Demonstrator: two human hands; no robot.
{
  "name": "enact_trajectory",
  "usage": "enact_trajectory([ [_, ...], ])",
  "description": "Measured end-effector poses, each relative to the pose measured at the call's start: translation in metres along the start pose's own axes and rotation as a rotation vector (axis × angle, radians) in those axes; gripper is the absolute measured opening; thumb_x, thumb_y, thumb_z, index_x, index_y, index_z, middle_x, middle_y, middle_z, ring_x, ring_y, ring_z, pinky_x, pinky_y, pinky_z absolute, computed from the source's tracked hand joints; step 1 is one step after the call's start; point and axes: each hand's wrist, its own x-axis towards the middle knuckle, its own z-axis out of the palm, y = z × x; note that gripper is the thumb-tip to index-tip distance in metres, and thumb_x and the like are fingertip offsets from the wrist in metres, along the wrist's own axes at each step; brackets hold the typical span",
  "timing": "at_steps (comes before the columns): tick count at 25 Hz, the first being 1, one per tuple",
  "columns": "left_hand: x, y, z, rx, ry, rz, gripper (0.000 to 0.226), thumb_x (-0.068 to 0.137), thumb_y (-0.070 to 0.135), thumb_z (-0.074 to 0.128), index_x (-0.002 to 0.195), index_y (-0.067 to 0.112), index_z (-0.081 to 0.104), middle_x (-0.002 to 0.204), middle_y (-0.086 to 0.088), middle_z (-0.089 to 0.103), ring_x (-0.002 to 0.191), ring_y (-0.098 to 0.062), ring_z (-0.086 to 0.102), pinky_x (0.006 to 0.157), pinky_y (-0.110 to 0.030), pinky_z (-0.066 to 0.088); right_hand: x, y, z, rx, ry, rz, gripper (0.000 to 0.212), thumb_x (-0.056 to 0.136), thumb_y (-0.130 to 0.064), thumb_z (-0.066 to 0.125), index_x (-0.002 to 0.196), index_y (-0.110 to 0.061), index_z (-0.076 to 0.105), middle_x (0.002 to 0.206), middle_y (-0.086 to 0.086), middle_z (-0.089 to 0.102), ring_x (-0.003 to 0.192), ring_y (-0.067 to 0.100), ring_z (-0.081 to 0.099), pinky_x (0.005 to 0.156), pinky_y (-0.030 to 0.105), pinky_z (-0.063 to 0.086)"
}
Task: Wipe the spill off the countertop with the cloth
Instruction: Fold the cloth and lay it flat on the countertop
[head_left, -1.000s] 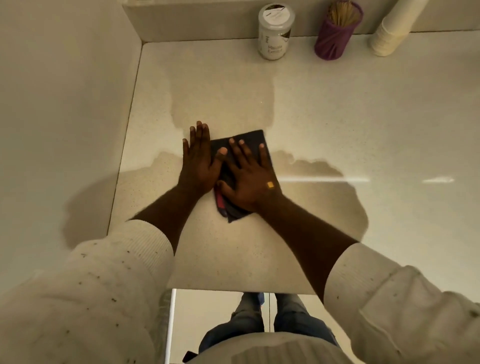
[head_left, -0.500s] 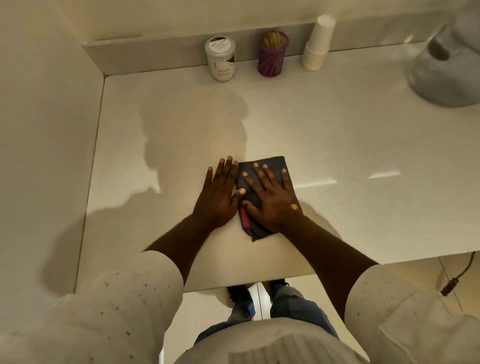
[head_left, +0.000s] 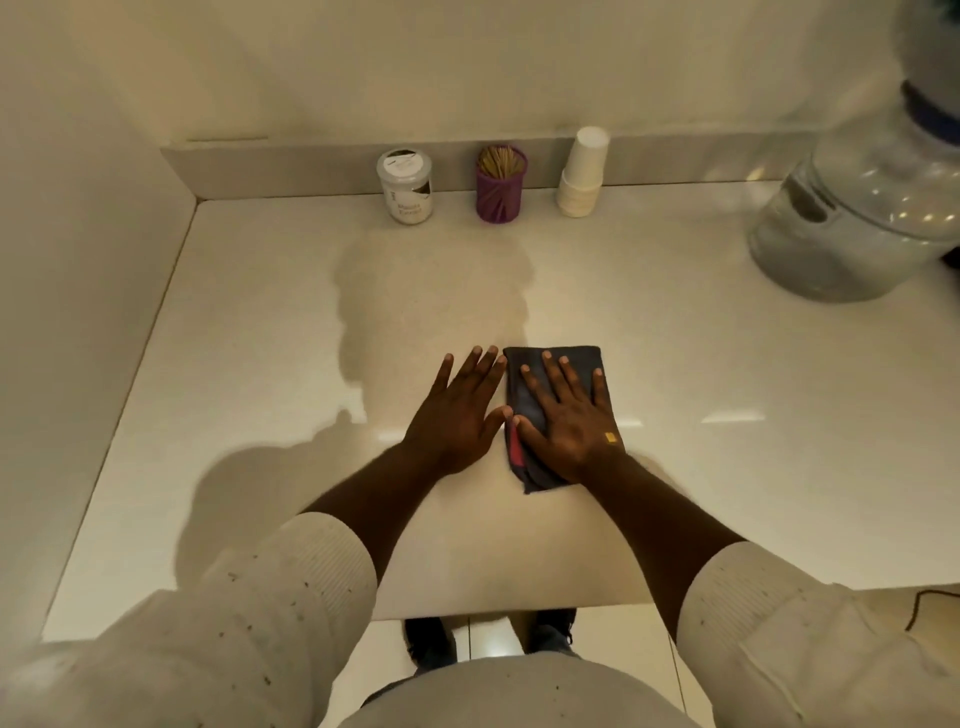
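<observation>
The right hand (head_left: 569, 423) lies flat and spread on the folded dark cloth (head_left: 556, 374), palm down, fingers apart, pressing rather than gripping; nothing is clamped between the fingers. That flat press likely serves to push the cloth into the desk (head_left: 727, 364) so it soaks and drags evenly. The left hand (head_left: 460, 415) rests open just beside it on the bare desk, fingers spread, its thumb touching or nearly touching the cloth's left edge, probably to steady the body or to hold that edge.

The cloth sits near the middle of the desk, toward the front edge, almost wholly under the right hand, with its far edge showing past the fingertips and a red strip peeking out near the thumb. No spill can be made out clearly: the darker patches on the desk look like shadows, so how much is left to wipe cannot be told.

A jar (head_left: 405, 186), a purple holder (head_left: 501, 189) of sticks and stacked cups (head_left: 582, 174) stand along the back wall, well apart from the cloth; a large clear bottle (head_left: 857, 218) stands at the right.
</observation>
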Motion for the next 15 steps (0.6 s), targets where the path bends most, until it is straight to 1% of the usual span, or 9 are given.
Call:
enact_trajectory([
  [2, 0.014, 0.019, 0.003, 0.007, -0.017, -0.019, 0.066, 0.106, 0.048, 0.029, 0.161, 0.012, 0.014, 0.170, -0.006, 0.012, 0.158, -0.019, 0.002, 0.128, -0.045, 0.000, 0.004, 0.019, -0.006, 0.002, -0.009, -0.007, 0.078, 0.097, -0.078, 0.013, 0.162, -0.039, -0.007, 0.174, -0.001, -0.007, 0.159, 0.019, -0.010, 0.125, 0.055, -0.012],
  [4, 0.028, 0.036, 0.004, -0.007, -0.018, -0.047, 0.064, 0.107, 0.045, 0.030, 0.160, 0.012, 0.017, 0.169, -0.006, 0.017, 0.157, -0.019, 0.006, 0.128, -0.044, 0.000, 0.002, 0.035, -0.012, 0.014, 0.027, -0.067, 0.078, 0.099, -0.075, 0.016, 0.164, -0.035, 0.001, 0.174, 0.001, -0.001, 0.160, 0.021, -0.005, 0.126, 0.056, -0.007],
  [6, 0.039, 0.051, 0.006, -0.024, -0.012, -0.085, 0.062, 0.107, 0.043, 0.031, 0.160, 0.012, 0.019, 0.168, -0.006, 0.020, 0.157, -0.019, 0.009, 0.128, -0.042, 0.001, -0.004, 0.052, -0.014, 0.035, 0.122, -0.125, 0.076, 0.102, -0.067, 0.022, 0.165, -0.026, 0.018, 0.172, 0.005, 0.013, 0.159, 0.024, 0.008, 0.127, 0.059, 0.003],
  [8, 0.048, 0.064, 0.008, -0.061, -0.008, -0.139, 0.060, 0.107, 0.040, 0.032, 0.160, 0.012, 0.021, 0.168, -0.007, 0.022, 0.157, -0.019, 0.013, 0.128, -0.038, 0.004, -0.006, 0.071, -0.019, 0.070, 0.221, -0.129, 0.069, 0.105, -0.055, 0.025, 0.160, -0.015, 0.035, 0.167, 0.009, 0.031, 0.157, 0.026, 0.022, 0.126, 0.060, 0.011],
  [10, 0.055, 0.073, 0.011, -0.105, -0.003, -0.200, 0.058, 0.107, 0.038, 0.034, 0.159, 0.014, 0.023, 0.167, -0.007, 0.024, 0.156, -0.020, 0.016, 0.126, -0.036, 0.007, -0.003, 0.089, -0.025, 0.069, 0.227, -0.113, 0.064, 0.105, -0.046, 0.024, 0.155, -0.012, 0.043, 0.163, 0.009, 0.041, 0.155, 0.024, 0.028, 0.127, 0.058, 0.010],
  [11, 0.060, 0.076, 0.011, -0.111, -0.005, -0.222, 0.058, 0.107, 0.038, 0.035, 0.159, 0.015, 0.024, 0.167, -0.006, 0.024, 0.156, -0.020, 0.016, 0.126, -0.036, 0.008, 0.000, 0.097, -0.028, 0.050, 0.187, -0.120, 0.063, 0.104, -0.043, 0.022, 0.155, -0.012, 0.043, 0.163, 0.007, 0.040, 0.155, 0.022, 0.027, 0.128, 0.055, 0.007],
  [13, 0.067, 0.079, 0.013, -0.060, -0.041, -0.239, 0.057, 0.107, 0.038, 0.034, 0.159, 0.015, 0.024, 0.168, -0.005, 0.021, 0.156, -0.019, 0.013, 0.126, -0.037, 0.007, 0.004, 0.108, -0.029, -0.012, 0.105, -0.176, 0.058, 0.107, -0.039, 0.026, 0.159, -0.015, 0.036, 0.167, 0.004, 0.032, 0.157, 0.019, 0.020, 0.128, 0.053, 0.001],
  [15, 0.072, 0.076, 0.015, -0.021, -0.095, -0.247, 0.059, 0.107, 0.041, 0.032, 0.159, 0.015, 0.023, 0.169, -0.004, 0.017, 0.157, -0.018, 0.009, 0.127, -0.038, 0.005, 0.003, 0.113, -0.026, -0.029, 0.106, -0.235, 0.056, 0.108, -0.035, 0.034, 0.160, -0.015, 0.033, 0.168, 0.004, 0.030, 0.157, 0.020, 0.019, 0.128, 0.053, 0.002],
])
